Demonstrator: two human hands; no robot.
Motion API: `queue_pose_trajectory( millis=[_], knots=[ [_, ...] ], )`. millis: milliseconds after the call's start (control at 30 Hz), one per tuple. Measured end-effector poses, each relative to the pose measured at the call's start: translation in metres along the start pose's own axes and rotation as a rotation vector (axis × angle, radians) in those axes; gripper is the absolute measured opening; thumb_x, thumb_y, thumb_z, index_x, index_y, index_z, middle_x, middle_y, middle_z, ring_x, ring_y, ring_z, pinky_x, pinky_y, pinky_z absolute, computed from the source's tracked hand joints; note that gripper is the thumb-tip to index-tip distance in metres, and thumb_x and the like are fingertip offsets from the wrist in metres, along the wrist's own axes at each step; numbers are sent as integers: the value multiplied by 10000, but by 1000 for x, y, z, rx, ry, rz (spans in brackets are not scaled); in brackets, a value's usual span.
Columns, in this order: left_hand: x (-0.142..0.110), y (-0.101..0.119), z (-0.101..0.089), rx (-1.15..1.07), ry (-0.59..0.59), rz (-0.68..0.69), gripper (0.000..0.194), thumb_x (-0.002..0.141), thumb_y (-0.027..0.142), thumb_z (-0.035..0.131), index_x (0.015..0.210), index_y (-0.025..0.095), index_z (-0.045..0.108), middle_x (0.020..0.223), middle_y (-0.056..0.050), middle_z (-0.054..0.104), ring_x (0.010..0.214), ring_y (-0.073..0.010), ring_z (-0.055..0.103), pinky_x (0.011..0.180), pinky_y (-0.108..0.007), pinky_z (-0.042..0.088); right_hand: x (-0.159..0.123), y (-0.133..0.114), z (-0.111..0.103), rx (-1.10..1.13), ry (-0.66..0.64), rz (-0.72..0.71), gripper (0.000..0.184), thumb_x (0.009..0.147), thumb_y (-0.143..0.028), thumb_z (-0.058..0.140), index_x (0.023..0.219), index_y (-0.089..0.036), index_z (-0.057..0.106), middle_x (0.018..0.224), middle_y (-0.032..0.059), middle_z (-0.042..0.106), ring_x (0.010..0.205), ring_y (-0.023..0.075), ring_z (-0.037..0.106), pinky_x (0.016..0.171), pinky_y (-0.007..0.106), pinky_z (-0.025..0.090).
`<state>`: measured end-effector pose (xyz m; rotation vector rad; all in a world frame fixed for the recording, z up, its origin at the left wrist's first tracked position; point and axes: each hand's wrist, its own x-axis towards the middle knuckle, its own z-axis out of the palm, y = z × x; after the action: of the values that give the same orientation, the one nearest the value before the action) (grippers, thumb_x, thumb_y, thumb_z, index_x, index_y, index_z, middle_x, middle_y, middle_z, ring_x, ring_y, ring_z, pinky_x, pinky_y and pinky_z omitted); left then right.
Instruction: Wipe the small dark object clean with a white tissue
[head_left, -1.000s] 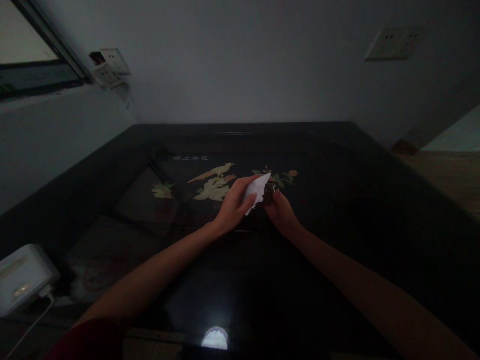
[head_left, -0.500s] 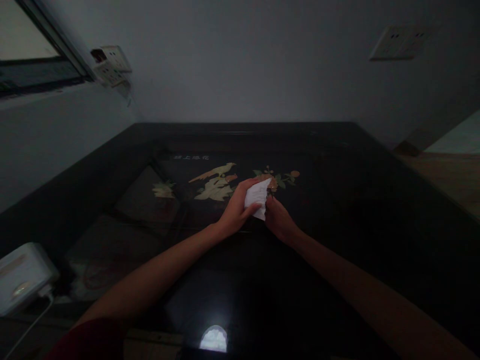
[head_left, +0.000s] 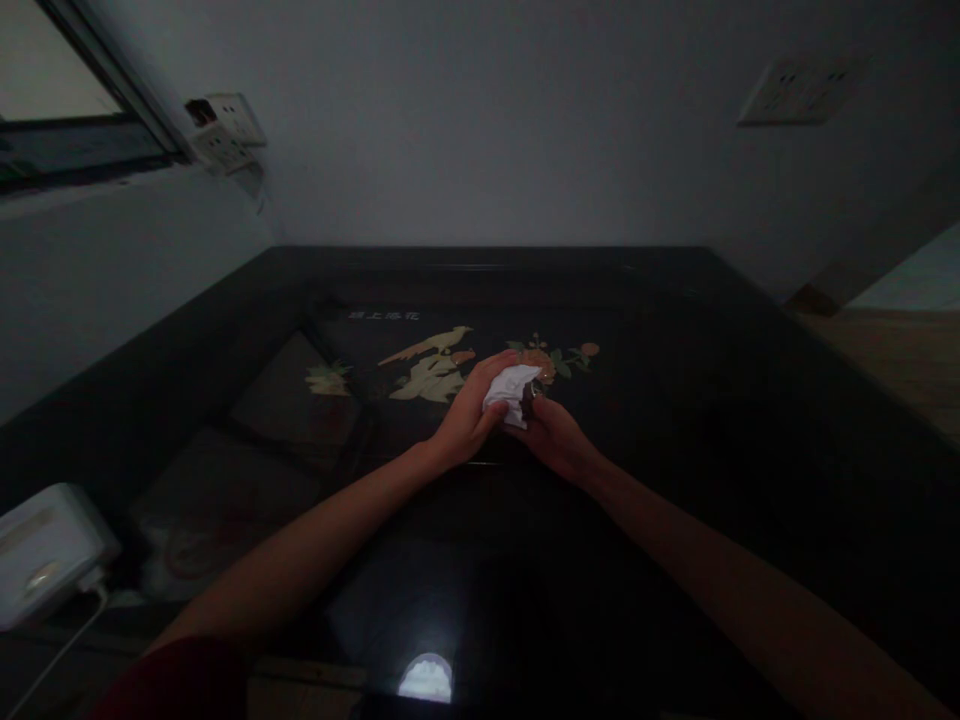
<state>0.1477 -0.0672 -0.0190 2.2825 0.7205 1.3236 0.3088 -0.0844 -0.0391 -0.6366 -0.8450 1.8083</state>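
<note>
My left hand (head_left: 474, 405) is closed around a crumpled white tissue (head_left: 512, 390), its thumb pressed on the near side. Against the tissue's right edge is a small dark object (head_left: 529, 398) with a bright glint; its kind is too dim to make out. My right hand (head_left: 556, 435) is closed on this dark object, fingers partly hidden. Both hands meet over the middle of a glossy black tabletop (head_left: 480, 530), in front of its inlaid bird and flower picture (head_left: 431, 375).
A white box-shaped device (head_left: 52, 550) with a white cable sits at the left edge. Wall sockets (head_left: 799, 90) are on the right, and more sockets (head_left: 225, 130) are in the left corner beside a window (head_left: 67, 100). Light reflects off the near tabletop.
The tissue has been bunched and tilted lower between my hands. More of the dark object shows at its right edge, and my right hand has turned slightly with its thumb raised.
</note>
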Motion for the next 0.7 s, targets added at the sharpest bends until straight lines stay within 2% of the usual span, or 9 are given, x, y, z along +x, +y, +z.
queue_pose_trajectory(
  millis=[133, 233, 333, 467, 700],
  knots=[
    [-1, 1, 2, -26, 46, -74, 536, 942, 509, 335, 1377, 198, 374, 1391, -150, 439, 1308, -256, 402, 1107, -453, 301, -2, -3, 3, 58, -57, -4, 381, 770, -539, 661, 1056, -288, 659, 1191, 24, 654, 1170, 229, 559, 1013, 447, 442],
    [-2, 1, 2, -70, 94, -140, 545, 946, 522, 302, 1365, 183, 388, 1375, -153, 450, 1284, -252, 425, 1100, -447, 308, -2, -5, 4, 66, -67, 4, 377, 809, -528, 625, 1089, -277, 649, 1235, 31, 638, 1173, 224, 562, 1042, 460, 413],
    [-3, 1, 2, -92, 117, -154, 539, 950, 518, 291, 1361, 185, 392, 1375, -146, 460, 1280, -251, 436, 1100, -439, 311, -2, -6, 3, 35, -45, -16, 369, 776, -480, 683, 1049, -232, 669, 1177, 54, 667, 1114, 232, 597, 1036, 452, 418],
    [-3, 1, 3, -97, 73, -131, 565, 927, 537, 355, 1380, 199, 364, 1444, -146, 404, 1332, -271, 389, 1123, -451, 280, -1, -8, 2, -8, -6, -76, 378, 709, -418, 757, 1017, -213, 681, 1087, 56, 696, 1074, 241, 614, 1005, 422, 442],
    [-5, -4, 3, -72, 25, -74, 633, 854, 567, 499, 1362, 213, 367, 1494, -165, 332, 1359, -310, 351, 1104, -497, 293, -2, -7, -1, -41, -61, -58, 448, 621, -419, 818, 992, -208, 682, 1034, 63, 702, 1048, 251, 623, 975, 407, 450]
  ],
)
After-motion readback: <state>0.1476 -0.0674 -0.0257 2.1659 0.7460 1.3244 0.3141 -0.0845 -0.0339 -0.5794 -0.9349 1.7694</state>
